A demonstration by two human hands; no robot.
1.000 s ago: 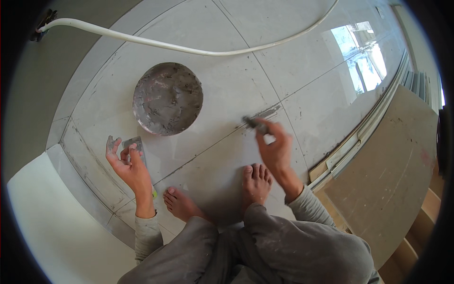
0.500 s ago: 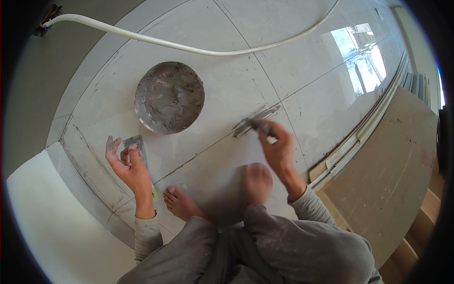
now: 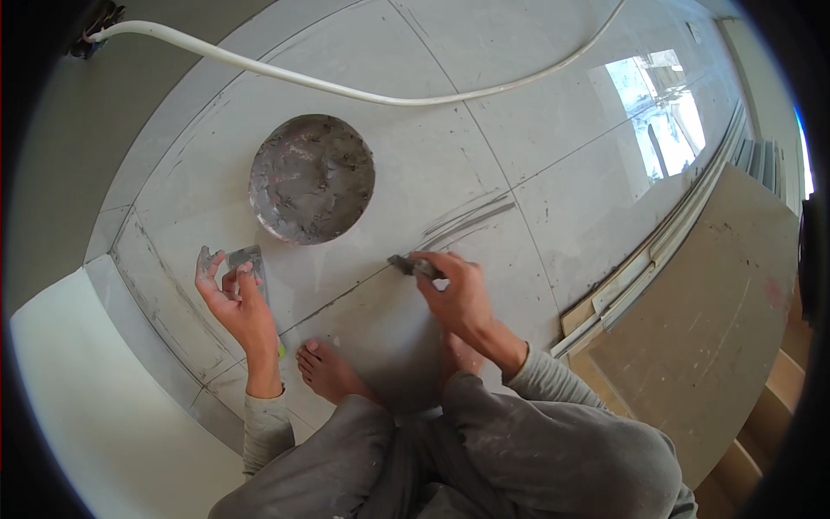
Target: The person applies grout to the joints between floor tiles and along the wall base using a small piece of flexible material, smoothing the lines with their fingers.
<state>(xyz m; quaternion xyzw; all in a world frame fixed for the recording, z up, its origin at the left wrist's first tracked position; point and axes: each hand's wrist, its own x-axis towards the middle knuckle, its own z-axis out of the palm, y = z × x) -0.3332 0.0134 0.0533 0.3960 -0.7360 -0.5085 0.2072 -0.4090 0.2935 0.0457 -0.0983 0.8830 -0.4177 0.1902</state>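
Right hand holds a small tool at a floor joint

Head view: The right hand (image 3: 458, 298) is closed on a small, dark, paste-smeared tool (image 3: 401, 264), pinched between thumb and fingers. The tool's end is at a joint between pale floor tiles (image 3: 415, 147), in front of the feet; whether it touches them I cannot tell. Dark grey streaks (image 3: 471, 221) mark the tile just beyond this hand.

The left hand (image 3: 242, 318) is palm up with curled fingers, some set apart, their tips coated in grey. A flat grey scraper (image 3: 262, 275) shows right beside and partly behind them; I cannot tell whether the hand grips it.

A round bowl (image 3: 275, 227) of thick grey paste (image 3: 316, 182) stands on the tiles, beyond both hands. Farther off, a white hose (image 3: 285, 78) curves across the floor. A large brown board (image 3: 700, 320) lies at the right.
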